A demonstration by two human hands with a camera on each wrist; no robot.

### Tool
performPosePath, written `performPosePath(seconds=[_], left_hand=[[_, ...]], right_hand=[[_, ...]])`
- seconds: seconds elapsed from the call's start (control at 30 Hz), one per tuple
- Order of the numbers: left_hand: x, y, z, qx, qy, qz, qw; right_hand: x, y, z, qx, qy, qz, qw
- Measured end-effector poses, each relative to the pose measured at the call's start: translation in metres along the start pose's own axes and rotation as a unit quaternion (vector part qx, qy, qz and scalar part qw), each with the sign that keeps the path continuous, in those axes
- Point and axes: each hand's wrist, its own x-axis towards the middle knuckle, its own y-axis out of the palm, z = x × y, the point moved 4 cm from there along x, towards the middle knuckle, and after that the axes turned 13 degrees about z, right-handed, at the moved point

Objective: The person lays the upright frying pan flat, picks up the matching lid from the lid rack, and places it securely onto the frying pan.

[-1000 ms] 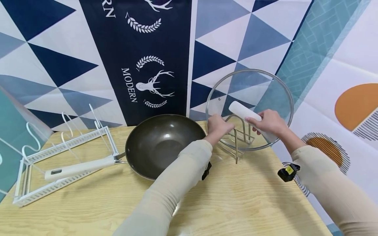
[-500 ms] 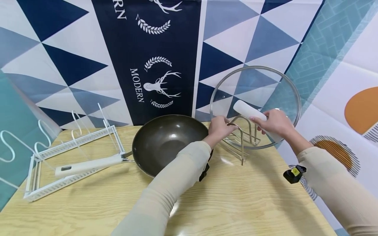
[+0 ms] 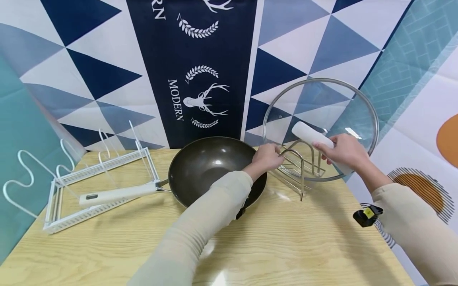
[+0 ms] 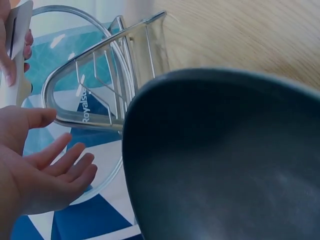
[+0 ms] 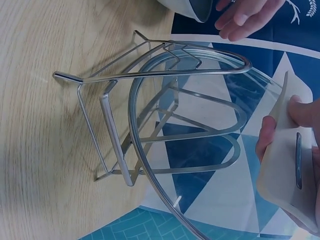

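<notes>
A glass pot lid (image 3: 322, 101) with a metal rim stands upright in the wire lid rack (image 3: 302, 174) at the table's back right. My right hand (image 3: 346, 151) grips the lid's long white handle (image 3: 308, 132). The right wrist view shows the lid's rim (image 5: 134, 110) between the rack's hoops (image 5: 235, 150). Beside the rack's front hoop is my left hand (image 3: 268, 158), above the wok's right edge. Its fingers (image 4: 67, 162) are spread and loosely bent, with nothing in them; whether the thumb touches the hoop I cannot tell.
A dark wok (image 3: 198, 169) sits at the middle back, its pale handle (image 3: 121, 194) pointing left over a white wire rack (image 3: 71, 222). The patterned wall (image 3: 211, 51) rises behind the table (image 3: 279, 246).
The left hand has loosened from the rack's front hoop and drawn slightly left. The right hand keeps its hold on the lid's handle. The head view has shifted, moving the scene rightward.
</notes>
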Motion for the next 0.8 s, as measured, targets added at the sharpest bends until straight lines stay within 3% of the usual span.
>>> performPosePath(seconds=[0.3, 0.5, 0.67, 0.8], left_hand=[[-0.004, -0.001, 0.008, 0.042, 0.054, 0.06, 0.9958], [-0.007, -0.003, 0.014, 0.053, 0.064, 0.081, 0.9932], [-0.011, -0.008, 0.014, 0.104, 0.076, 0.12, 0.9844], [-0.017, -0.013, 0.011, 0.137, 0.065, 0.146, 0.9776]], right_hand=[[-0.003, -0.002, 0.0, -0.013, -0.007, -0.02, 1.0], [-0.006, -0.004, -0.002, -0.006, 0.0, -0.02, 1.0], [-0.009, -0.004, -0.005, -0.005, 0.002, -0.02, 1.0], [-0.01, -0.004, -0.007, -0.008, 0.002, -0.025, 1.0]])
